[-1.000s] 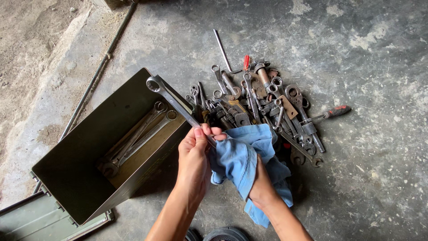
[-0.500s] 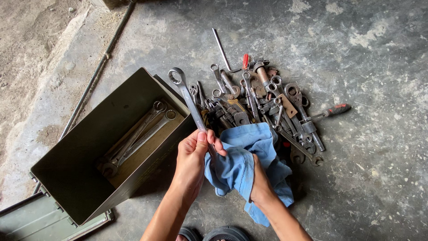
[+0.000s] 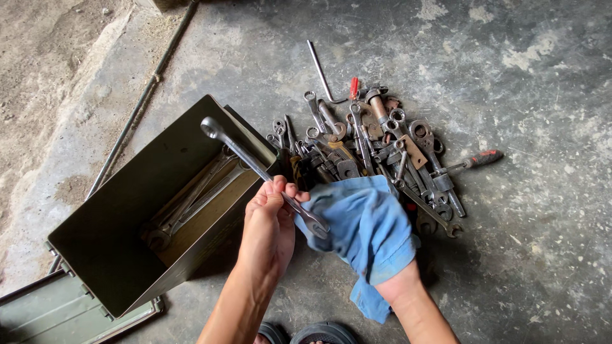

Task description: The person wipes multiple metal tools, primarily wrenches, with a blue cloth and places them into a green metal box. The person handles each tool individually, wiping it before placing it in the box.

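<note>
- Above the near corner of the olive metal box (image 3: 121, 255), the left hand (image 3: 268, 229) pinches a long steel combination wrench (image 3: 255, 167) mid-shank.
- Stiff, heavy, possibly oily; mid-shank grip looks best.
- The right hand (image 3: 389, 280), wrapped in blue cloth (image 3: 363, 229), closes beside its lower end.

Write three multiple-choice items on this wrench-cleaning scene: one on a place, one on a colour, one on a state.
1. Where does the pile of loose tools lie?
A. In the metal box
B. On the concrete floor, right of the box
C. On a bench

2. What colour is the cloth?
A. Blue
B. Red
C. White

3. How is the long wrench held?
A. Lying flat on the floor
B. Wrapped fully in the cloth
C. Gripped mid-shaft by the left hand, its ring end over the open metal box

Answers: 1 B, the heap rests on bare concrete beside the box. 2 A, the cloth draped over the right hand is blue. 3 C, the fingers close round the shaft.
</note>
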